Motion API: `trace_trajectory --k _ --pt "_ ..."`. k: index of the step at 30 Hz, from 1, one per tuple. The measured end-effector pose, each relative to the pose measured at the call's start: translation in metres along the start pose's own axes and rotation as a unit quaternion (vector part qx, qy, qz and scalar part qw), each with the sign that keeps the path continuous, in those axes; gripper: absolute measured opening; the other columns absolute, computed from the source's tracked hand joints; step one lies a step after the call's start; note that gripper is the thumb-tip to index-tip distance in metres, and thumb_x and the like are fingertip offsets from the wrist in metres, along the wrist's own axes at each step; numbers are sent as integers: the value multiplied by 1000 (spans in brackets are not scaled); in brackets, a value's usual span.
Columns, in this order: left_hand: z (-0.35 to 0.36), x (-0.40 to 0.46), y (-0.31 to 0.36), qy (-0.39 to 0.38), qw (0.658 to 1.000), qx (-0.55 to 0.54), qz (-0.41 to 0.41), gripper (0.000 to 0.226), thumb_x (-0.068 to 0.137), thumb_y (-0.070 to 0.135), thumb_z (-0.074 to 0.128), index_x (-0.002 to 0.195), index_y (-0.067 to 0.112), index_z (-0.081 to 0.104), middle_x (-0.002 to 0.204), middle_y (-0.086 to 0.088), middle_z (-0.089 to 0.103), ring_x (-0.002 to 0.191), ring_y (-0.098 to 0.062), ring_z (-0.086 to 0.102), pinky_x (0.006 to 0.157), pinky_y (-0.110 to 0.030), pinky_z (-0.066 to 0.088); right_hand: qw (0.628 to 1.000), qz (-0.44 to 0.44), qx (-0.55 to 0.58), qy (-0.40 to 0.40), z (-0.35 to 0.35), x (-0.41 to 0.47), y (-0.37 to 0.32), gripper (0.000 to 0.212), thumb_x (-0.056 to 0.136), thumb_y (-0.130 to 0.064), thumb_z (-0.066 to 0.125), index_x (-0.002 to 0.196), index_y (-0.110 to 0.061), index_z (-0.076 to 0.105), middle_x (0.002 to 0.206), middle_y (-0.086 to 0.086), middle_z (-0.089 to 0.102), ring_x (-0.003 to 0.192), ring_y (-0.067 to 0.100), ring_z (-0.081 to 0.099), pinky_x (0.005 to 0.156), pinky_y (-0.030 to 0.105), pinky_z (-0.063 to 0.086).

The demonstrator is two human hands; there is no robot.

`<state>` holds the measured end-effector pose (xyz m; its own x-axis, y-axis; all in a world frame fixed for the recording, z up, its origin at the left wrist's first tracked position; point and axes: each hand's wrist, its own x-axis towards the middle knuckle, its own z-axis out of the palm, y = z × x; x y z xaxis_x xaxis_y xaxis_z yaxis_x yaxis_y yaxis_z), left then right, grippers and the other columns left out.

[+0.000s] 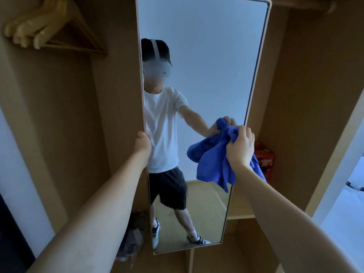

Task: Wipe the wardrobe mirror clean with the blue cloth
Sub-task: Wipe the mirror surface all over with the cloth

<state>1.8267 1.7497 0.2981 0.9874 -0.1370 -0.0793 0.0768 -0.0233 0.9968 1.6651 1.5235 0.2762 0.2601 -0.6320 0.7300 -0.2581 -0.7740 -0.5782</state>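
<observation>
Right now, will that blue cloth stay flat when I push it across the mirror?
Probably not: the blue cloth hangs in floppy folds from the right hand, so it will likely bunch. It looks light, likely needing firm pressure.

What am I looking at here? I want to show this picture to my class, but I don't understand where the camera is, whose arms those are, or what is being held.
There is no machine here. The camera sits on a person's head and looks forward and down, so the two bare arms reaching in from below are that person's own. They stand before a tall wardrobe mirror, which reflects them wearing the headset. The left hand grips the mirror's left edge. The right hand grips a bunched blue cloth near the mirror's right edge, ready for wiping. Wooden hangers hang at upper left inside the wardrobe, and a red box sits on a shelf behind the mirror's right side.
</observation>
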Motion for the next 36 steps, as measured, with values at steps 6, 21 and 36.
trace_trajectory --k 6,21,36 --pt "2 5 -3 5 1000 2 11 55 105 34 15 145 4 38 147 -16 42 136 -32 39 112 -41 28 980 72 -98 -156 22 -68 42 60 83 5 57 140 -9 44 128 10 49 117 30 45 93 35 40" --pt "0 -3 3 -14 1000 -15 5 57 103 38 15 141 9 47 144 -13 47 132 -30 43 109 -40 31 999 5 36 39 -21 31 -22 28 82 8 47 103 -9 56 115 6 53 104 24 46 79 27 33" --pt "-2 -13 4 -10 1000 -14 7 57 105 37 14 145 7 40 150 -13 42 137 -31 39 115 -42 28 998 32 -11 -47 -6 -12 21 25 79 8 51 98 -5 61 102 12 59 96 32 55 75 29 34"
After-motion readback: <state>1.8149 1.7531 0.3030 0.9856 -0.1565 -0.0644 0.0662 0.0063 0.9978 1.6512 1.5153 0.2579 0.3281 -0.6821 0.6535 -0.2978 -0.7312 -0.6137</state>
